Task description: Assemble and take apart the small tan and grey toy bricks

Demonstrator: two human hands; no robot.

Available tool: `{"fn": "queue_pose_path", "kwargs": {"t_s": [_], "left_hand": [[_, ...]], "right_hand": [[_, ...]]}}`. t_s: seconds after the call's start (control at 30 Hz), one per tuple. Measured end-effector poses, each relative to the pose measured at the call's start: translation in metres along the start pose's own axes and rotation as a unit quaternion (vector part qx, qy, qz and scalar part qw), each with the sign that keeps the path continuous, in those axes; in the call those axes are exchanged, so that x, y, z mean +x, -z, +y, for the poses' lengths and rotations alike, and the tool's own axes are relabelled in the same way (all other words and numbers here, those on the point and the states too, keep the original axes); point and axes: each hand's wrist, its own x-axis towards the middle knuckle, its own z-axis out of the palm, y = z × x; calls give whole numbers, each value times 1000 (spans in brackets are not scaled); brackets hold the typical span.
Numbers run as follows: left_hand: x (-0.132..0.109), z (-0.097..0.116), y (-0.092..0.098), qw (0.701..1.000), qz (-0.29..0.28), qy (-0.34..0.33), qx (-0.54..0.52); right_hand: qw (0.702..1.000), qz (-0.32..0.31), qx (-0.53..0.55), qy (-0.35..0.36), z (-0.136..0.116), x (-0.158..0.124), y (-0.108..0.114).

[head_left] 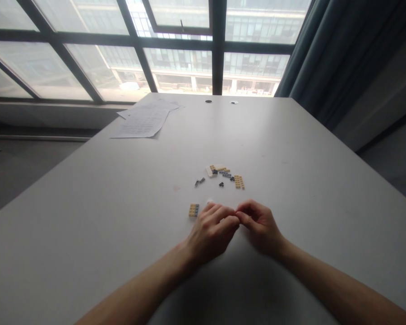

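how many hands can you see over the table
2: the left hand, beside a tan-and-grey toy-brick piece, and the right hand, fingertips meeting the left's. None seem hidden.

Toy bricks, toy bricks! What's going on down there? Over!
Left hand and right hand: fingertips together, anything pinched is hidden. Tan-and-grey block: beside left hand. Loose pieces: beyond hands, seemingly not in the way.
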Motion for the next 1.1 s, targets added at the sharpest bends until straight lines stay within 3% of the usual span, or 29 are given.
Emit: {"fn": "queue_pose_path", "kwargs": {"t_s": [0.27, 0.57, 0.83, 1.1], "left_hand": [[4, 0, 4, 1000, 13, 8, -18], [5, -3, 3, 990, 52, 97, -86], [4, -2, 5, 991, 29, 89, -91], [5, -4, 2, 993, 54, 81, -66]], "right_hand": [[1000, -2, 9, 2, 0, 0, 2], [999, -2, -33, 37, -2, -3, -2], [1000, 11, 22, 9, 1, -3, -2], [999, 2, 41, -10, 3, -2, -1]]}}
